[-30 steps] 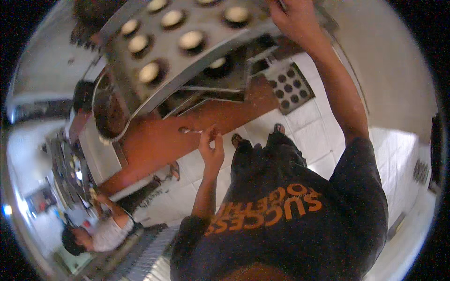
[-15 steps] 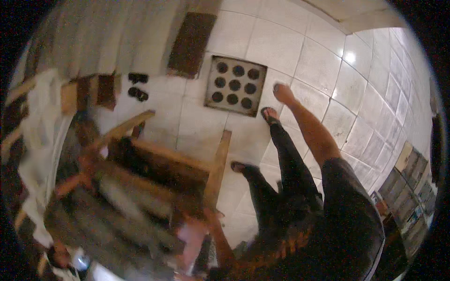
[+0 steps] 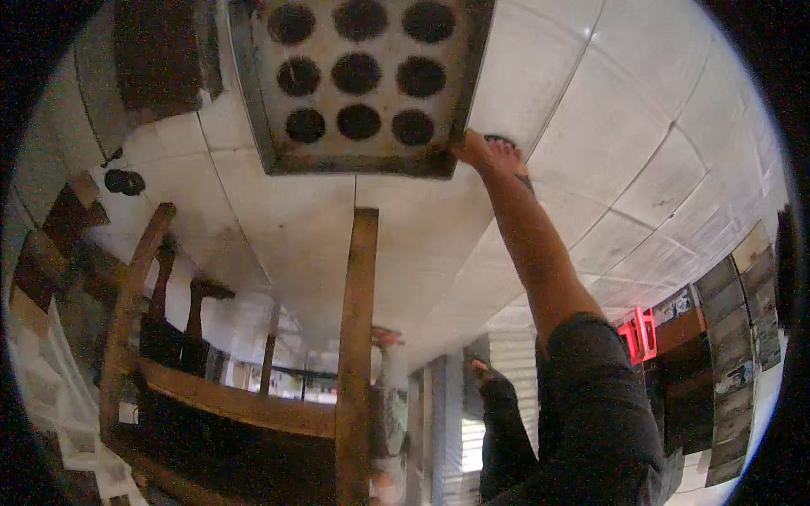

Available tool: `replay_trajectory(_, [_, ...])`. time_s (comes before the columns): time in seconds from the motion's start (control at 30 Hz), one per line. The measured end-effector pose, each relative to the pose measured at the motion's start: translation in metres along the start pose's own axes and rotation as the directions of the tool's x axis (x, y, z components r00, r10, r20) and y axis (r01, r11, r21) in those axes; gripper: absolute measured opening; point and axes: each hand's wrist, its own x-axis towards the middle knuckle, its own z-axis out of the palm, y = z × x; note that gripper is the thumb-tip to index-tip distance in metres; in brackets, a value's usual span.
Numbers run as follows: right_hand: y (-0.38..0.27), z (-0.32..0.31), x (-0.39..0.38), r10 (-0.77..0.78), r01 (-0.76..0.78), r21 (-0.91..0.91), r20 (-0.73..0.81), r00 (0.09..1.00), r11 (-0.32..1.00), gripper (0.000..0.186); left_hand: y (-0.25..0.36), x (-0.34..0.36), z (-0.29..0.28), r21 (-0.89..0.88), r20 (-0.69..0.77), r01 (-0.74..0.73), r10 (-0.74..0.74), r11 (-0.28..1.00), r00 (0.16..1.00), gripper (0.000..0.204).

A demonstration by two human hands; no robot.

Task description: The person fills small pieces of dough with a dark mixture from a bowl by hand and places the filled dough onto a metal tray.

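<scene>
My right hand (image 3: pixel 475 152) reaches down to the near right corner of a square metal tray (image 3: pixel 363 165), its fingers closed on the rim. The tray has three rows of dark round shapes; whether they are holes or contents I cannot tell. It lies at the top of the view with its far edge cut off, over a pale tiled floor. Just right of my hand is a sandalled foot (image 3: pixel 511 152). My left hand is outside the picture.
A wooden frame with an upright leg (image 3: pixel 359 337) and a crossbar (image 3: pixel 245 403) stands at left and centre. Beyond it show another person's legs (image 3: pixel 196 312). Dark footwear (image 3: pixel 125 181) and a brown panel (image 3: pixel 160 59) lie upper left. A red plastic object (image 3: pixel 639 333) is at right.
My view has come down closer to the tray, which now looks larger and higher up. My right hand has moved from beside the tray onto its corner. The forearm near the wooden frame no longer shows.
</scene>
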Motion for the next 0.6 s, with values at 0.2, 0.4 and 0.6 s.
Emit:
replay_trajectory(0.2, [0.004, 0.022, -0.018, -0.163, 0.226, 0.093, -0.445, 0.881, 0.97, 0.056, -0.023, -0.009, -0.021, 0.015, -0.03, -0.002, 0.003, 1.0, 1.0, 0.054])
replay_trajectory(0.4, [-0.119, -0.121, -0.207, -0.11, 0.112, -0.023, -0.468, 0.877, 0.993, 0.051, -0.079, -0.059, -0.072, -0.088, -0.207, 0.012, -0.03, 0.996, 0.978, 0.059])
replay_trajectory(0.6, [-0.147, -0.222, -0.427, -0.334, 0.308, -0.131, -0.428, 0.84, 0.942, 0.027, -0.168, -0.12, -0.106, -0.263, -0.403, 0.084, -0.188, 0.961, 0.896, 0.063])
